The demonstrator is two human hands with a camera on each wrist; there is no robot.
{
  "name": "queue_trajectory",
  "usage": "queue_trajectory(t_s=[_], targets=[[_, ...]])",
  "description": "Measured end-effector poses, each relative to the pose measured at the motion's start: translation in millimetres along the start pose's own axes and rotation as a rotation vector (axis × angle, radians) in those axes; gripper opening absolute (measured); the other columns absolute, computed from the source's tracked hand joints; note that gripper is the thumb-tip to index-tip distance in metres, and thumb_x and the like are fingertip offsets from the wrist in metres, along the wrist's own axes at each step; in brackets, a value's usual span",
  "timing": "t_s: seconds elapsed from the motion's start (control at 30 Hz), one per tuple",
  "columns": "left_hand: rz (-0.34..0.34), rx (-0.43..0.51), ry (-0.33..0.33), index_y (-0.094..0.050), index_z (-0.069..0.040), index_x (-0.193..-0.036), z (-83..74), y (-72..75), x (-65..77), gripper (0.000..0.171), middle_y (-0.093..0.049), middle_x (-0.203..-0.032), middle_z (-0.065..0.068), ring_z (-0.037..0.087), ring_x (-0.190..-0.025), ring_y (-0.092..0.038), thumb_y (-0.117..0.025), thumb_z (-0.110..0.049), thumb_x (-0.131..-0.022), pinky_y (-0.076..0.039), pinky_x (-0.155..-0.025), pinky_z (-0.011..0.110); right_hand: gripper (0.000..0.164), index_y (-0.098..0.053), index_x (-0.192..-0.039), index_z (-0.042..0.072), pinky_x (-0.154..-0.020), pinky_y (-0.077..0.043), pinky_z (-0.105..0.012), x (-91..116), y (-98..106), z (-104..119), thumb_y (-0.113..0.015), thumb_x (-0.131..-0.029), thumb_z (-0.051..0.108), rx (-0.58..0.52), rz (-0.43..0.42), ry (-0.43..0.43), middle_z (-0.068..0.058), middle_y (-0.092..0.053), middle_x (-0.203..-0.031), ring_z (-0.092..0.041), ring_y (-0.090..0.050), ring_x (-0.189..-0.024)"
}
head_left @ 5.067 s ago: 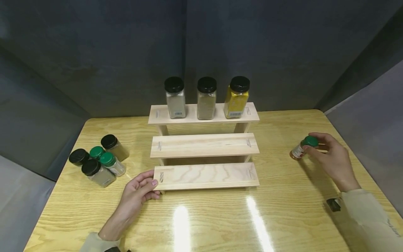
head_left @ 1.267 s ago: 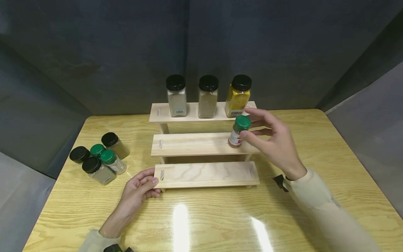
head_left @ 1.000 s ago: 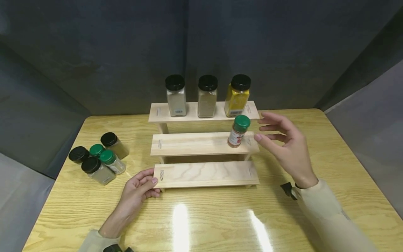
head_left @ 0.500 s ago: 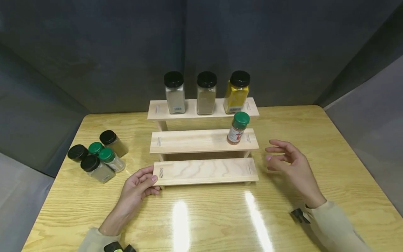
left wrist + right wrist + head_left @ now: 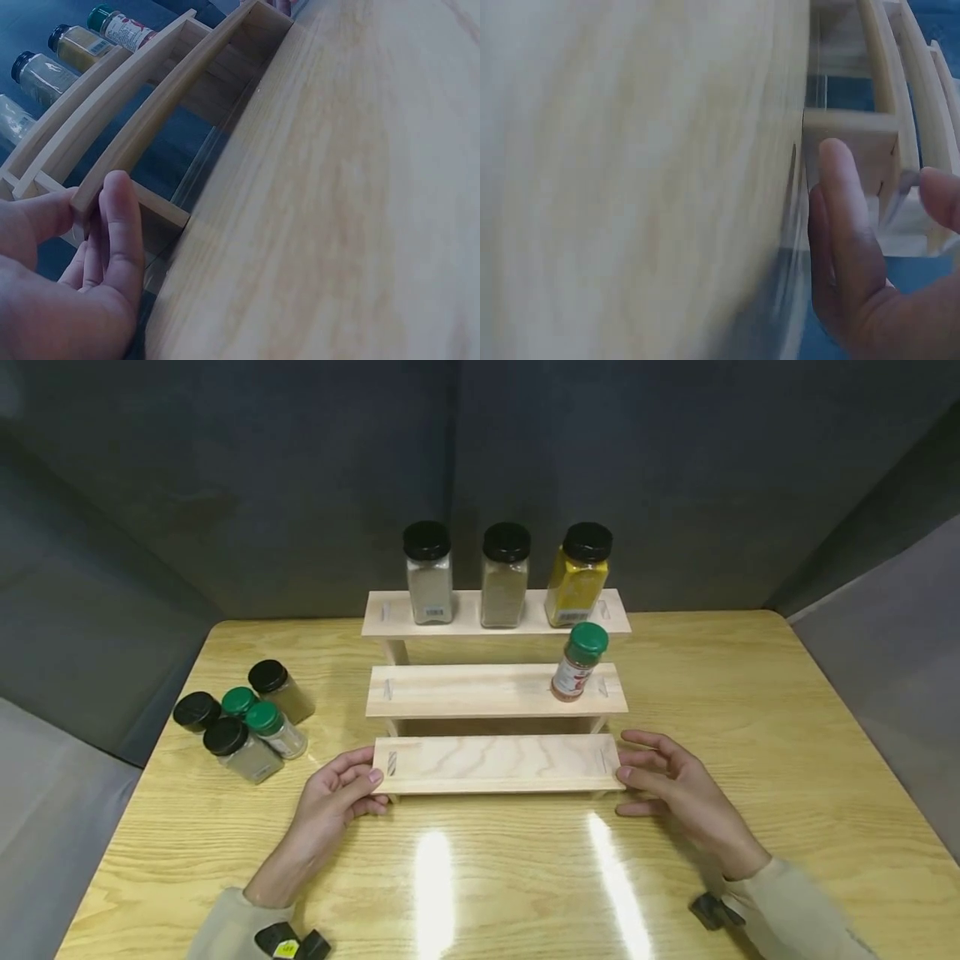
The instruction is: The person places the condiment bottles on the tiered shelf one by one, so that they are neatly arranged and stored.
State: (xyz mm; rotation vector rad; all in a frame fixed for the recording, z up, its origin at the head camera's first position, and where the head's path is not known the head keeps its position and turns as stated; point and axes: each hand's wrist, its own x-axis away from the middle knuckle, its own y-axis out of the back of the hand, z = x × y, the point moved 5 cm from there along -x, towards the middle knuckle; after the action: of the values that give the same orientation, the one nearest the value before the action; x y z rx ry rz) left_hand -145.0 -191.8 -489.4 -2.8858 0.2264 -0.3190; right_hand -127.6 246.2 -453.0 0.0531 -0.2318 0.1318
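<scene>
A three-step wooden spice rack (image 5: 495, 760) stands mid-table. My left hand (image 5: 333, 797) pinches the left end of its lowest step, with fingers under the board in the left wrist view. At the opposite end is my right hand (image 5: 678, 789), thumb right at the board's corner and fingers extended beside the end; in the right wrist view the fingers (image 5: 847, 217) reach alongside the rack's leg. A green-capped spice jar (image 5: 573, 677) with reddish contents stands on the middle step, right side. On the top step are three black-capped jars, pale (image 5: 431, 589), tan (image 5: 504, 589) and yellow (image 5: 577, 589).
Left of the rack, several spice jars stand grouped on the wooden table (image 5: 517, 877): black-capped ones (image 5: 251, 760) and green-capped ones (image 5: 285, 739). Dark cloth panels (image 5: 337, 485) enclose the back and sides.
My right hand carried the green-capped jar from the table at right to the middle step, released it, then came down to the lowest step's right end. The left hand kept its grip.
</scene>
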Motion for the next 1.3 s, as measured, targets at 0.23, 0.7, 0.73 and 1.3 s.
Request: queue_trajectory(t_s=[0.23,0.7,0.73,1.3], targets=[[-0.021,-0.006,0.012,-0.042,0.018,-0.152,-0.1,0.4,3.1,0.047,-0.068,-0.104,0.009,0.016,-0.081,-0.073,-0.058,0.008,-0.109,-0.068,-0.076,0.028,0.061,-0.032,-0.158,-0.01,-0.079,-0.07,-0.048,-1,-9,-5,-0.064,-0.106,-0.007,-0.122,0.027,-0.005,-0.011,-0.066,-0.112,-0.023,-0.073,-0.091],[-0.189,-0.238,0.019,-0.057,0.01,-0.145,-21.5,7.0,43.3,0.042,-0.071,-0.11,0.017,0.023,-0.091,-0.075,-0.069,0.003,-0.106,-0.068,-0.085,0.032,0.063,-0.028,-0.16,-0.012,-0.085,-0.069,-0.042,-5,-19,-4,-0.059,-0.105,-0.012,-0.145,0.021,-0.019,-0.011,-0.066,-0.106,-0.024,-0.074,-0.089],[-0.204,-0.257,-0.004,-0.058,0.01,-0.144,-25.6,8.0,47.4,0.041,-0.071,-0.111,0.018,0.024,-0.091,-0.075,-0.07,0.003,-0.105,-0.068,-0.084,0.031,0.062,-0.028,-0.159,-0.013,-0.086,-0.069,-0.041,-5,-19,-3,-0.059,-0.105,-0.012,-0.141,0.022,-0.008,-0.011,-0.066,-0.106,-0.024,-0.074,-0.089],[-0.707,-0.301,-0.767,-0.067,0.019,-0.124,-92.3,74.6,82.9,0.035,-0.068,-0.113,0.004,0.018,-0.096,-0.065,-0.075,0.021,-0.09,-0.058,-0.079,0.015,0.06,-0.03,-0.159,-0.015,-0.087,-0.068,-0.038,-8,-14,-2,-0.059,-0.105,-0.013,-0.11,0.011,0.053,-0.012,-0.068,-0.115,-0.019,-0.072,-0.097]])
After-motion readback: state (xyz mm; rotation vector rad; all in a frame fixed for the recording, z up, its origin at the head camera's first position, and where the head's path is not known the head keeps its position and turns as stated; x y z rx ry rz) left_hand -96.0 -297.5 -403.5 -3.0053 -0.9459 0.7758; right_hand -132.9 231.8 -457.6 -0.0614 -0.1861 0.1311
